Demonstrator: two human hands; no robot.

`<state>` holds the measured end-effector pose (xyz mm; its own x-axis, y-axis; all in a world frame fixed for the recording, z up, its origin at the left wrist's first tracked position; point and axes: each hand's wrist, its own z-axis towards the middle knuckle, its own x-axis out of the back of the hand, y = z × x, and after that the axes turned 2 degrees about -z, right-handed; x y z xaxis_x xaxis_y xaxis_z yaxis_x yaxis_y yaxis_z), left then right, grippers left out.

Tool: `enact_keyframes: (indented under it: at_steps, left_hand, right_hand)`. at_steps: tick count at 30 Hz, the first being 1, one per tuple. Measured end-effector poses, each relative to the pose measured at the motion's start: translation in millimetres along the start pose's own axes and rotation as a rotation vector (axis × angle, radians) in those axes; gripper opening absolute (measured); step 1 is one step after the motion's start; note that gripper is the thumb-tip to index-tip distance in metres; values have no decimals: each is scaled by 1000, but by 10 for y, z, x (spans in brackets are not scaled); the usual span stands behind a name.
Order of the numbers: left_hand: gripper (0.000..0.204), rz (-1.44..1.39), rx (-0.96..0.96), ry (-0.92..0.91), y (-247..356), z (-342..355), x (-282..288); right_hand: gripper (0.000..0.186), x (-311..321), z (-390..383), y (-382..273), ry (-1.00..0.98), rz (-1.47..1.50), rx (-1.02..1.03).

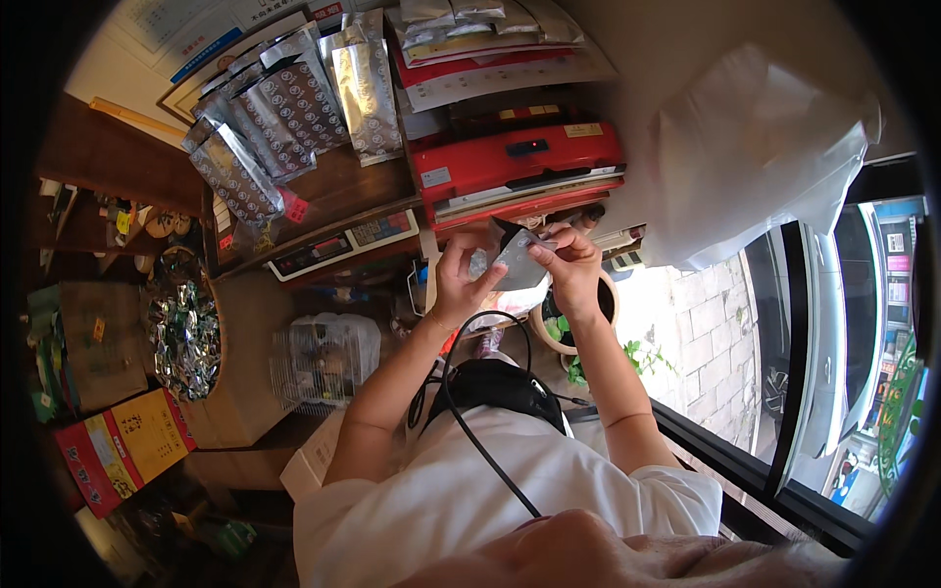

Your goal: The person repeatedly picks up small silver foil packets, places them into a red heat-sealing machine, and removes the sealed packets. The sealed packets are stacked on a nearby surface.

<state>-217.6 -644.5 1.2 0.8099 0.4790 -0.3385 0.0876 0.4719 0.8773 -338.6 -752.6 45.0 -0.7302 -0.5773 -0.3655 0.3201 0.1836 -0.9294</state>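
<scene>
Between my left hand [464, 276] and my right hand [573, 265] is a small grey foil pouch [518, 269] with a pale pattern, its top showing a dark opening. The thumb and fingers of both hands pinch it, the right ones at its upper right. A red machine [520, 157] with a small red light lies just beyond the pouch. Several upright patterned foil packets [289, 118] stand on the wooden shelf [333, 178] up and to the left, above a white panel with a keypad [343, 245].
A tray of shiny wrappers [181, 323], a wire cage [319, 358] and yellow-red boxes [127, 451] are at left. A potted plant [578, 353] is below my right hand. A translucent bag [755, 147] hangs at upper right, above a glass opening onto paving and a car [833, 363].
</scene>
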Motion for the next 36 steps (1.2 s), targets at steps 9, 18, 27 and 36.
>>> enact_keyframes:
  at_steps: [9,18,27,36]
  left_hand:
    - [6,78,4,1,-166,-26,-274]
    - [12,98,-55,-111,189,9,-329]
    - [14,120,-71,-183,306,-92,-275]
    - [13,159,-64,-189,372,-153,-225]
  right_hand:
    - [10,346,-134,-65,28,-42,24]
    - [16,292,-68,-687,-129,-300,157]
    - [26,-23,-30,-1089,-398,-960,262]
    - [19,-20,-55,-1065,-335,-834,276]
